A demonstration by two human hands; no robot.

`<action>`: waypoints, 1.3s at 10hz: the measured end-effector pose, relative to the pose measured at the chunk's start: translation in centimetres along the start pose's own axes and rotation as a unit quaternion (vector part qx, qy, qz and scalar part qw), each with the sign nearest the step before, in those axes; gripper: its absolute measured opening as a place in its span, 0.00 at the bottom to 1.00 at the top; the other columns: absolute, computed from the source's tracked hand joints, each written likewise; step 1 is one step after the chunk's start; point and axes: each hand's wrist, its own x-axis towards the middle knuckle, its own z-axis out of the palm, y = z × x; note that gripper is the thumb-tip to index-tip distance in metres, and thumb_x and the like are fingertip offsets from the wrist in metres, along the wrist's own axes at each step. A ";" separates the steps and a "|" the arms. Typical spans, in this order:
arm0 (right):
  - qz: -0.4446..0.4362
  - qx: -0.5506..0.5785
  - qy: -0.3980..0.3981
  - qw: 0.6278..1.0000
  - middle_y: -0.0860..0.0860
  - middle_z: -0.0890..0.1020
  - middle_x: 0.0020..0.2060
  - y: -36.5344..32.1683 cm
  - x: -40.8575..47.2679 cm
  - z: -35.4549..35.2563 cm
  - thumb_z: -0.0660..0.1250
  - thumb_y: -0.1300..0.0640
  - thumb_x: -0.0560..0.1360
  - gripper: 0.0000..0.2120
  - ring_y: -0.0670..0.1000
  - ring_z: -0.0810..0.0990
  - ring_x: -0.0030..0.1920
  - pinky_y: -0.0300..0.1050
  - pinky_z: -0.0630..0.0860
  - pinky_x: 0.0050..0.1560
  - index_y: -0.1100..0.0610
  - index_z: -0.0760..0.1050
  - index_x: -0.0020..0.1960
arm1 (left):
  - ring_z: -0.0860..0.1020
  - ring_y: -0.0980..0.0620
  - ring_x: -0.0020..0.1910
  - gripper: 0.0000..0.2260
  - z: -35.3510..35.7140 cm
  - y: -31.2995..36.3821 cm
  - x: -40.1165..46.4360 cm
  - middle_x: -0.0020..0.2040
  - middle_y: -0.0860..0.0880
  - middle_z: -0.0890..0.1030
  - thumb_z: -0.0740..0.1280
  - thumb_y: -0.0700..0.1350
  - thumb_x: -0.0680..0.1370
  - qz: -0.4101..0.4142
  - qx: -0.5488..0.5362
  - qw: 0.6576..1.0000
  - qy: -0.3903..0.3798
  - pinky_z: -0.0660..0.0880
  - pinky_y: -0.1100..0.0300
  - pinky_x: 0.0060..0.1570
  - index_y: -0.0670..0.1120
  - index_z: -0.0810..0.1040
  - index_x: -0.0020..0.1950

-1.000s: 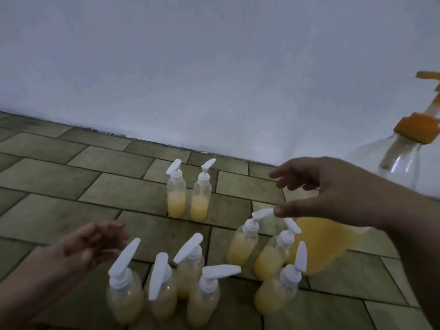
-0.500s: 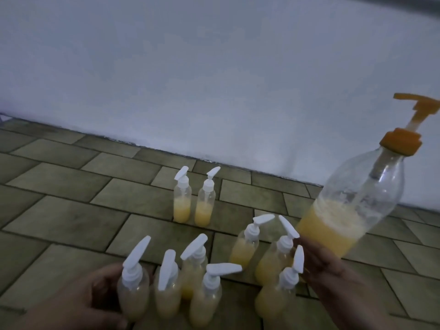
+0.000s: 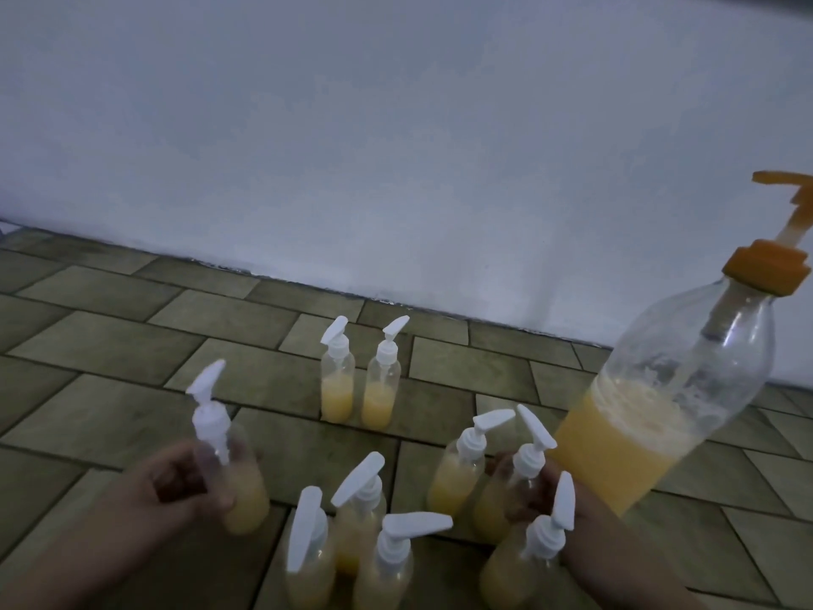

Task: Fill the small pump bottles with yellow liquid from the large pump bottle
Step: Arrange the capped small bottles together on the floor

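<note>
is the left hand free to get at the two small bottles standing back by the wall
Probably not yet: the left hand already grips a small pump bottle. The floor toward the two far bottles looks unobstructed, so it would likely reach them after setting that bottle down.

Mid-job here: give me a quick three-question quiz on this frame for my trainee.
1. True or false: the left hand holds a small bottle lifted clear of the others.
2. What colour is the pump on the large bottle? A) white B) orange C) blue
3. How many small bottles stand apart as the far pair, nearest the wall?

Key: 1 true; 2 B; 3 two. The right hand is mostly hidden behind bottles at the large bottle's base.
</note>
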 end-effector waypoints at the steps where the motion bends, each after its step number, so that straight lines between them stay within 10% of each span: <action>1: -0.021 0.060 -0.028 0.998 0.41 0.82 0.44 8.5 -4.4 -22.3 0.69 0.61 0.74 0.14 0.36 0.80 0.44 0.29 0.75 0.40 0.47 0.71 0.55 | 0.83 0.52 0.46 0.30 0.3 0.4 2.1 0.43 0.52 0.86 0.83 0.53 0.51 0.027 -0.037 0.996 0.079 0.80 0.65 0.39 0.46 0.80 0.49; 2: -0.083 -0.111 0.030 0.990 0.45 0.81 0.43 -4.0 0.9 -23.7 0.70 0.51 0.73 0.13 0.38 0.79 0.44 0.29 0.74 0.41 0.43 0.71 0.54 | 0.80 0.53 0.52 0.17 0.7 0.6 4.6 0.46 0.51 0.85 0.72 0.35 0.69 0.032 -0.011 0.991 0.133 0.77 0.59 0.49 0.45 0.79 0.56; 5: 0.013 -0.024 0.037 0.999 0.52 0.79 0.53 -9.1 4.9 -24.5 0.66 0.62 0.76 0.14 0.52 0.78 0.52 0.45 0.76 0.52 0.53 0.71 0.60 | 0.77 0.53 0.55 0.18 2.3 -0.2 9.9 0.54 0.51 0.80 0.73 0.38 0.71 0.014 0.061 0.987 0.149 0.72 0.62 0.48 0.46 0.77 0.60; 9: -0.057 -0.201 0.000 0.978 0.54 0.81 0.56 -11.3 8.1 -22.4 0.68 0.59 0.73 0.17 0.54 0.79 0.56 0.52 0.75 0.60 0.57 0.74 0.62 | 0.78 0.55 0.55 0.18 2.1 0.0 10.9 0.55 0.52 0.81 0.72 0.38 0.71 0.023 0.124 0.986 0.105 0.74 0.59 0.54 0.48 0.76 0.60; 11: 0.030 -0.018 -0.018 0.999 0.53 0.72 0.68 -10.6 8.0 -23.3 0.67 0.71 0.72 0.34 0.52 0.73 0.64 0.43 0.75 0.53 0.55 0.61 0.75 | 0.77 0.54 0.58 0.22 1.8 0.1 10.9 0.57 0.51 0.79 0.72 0.37 0.72 0.020 0.140 0.986 0.090 0.72 0.59 0.55 0.47 0.74 0.64; 13: 0.100 0.187 0.016 0.977 0.54 0.72 0.68 -9.9 5.3 -24.5 0.56 0.74 0.77 0.26 0.56 0.71 0.66 0.49 0.70 0.64 0.58 0.65 0.72 | 0.74 0.51 0.60 0.28 2.3 -0.6 9.8 0.63 0.49 0.74 0.68 0.32 0.73 0.003 0.115 0.984 0.138 0.71 0.58 0.56 0.46 0.66 0.70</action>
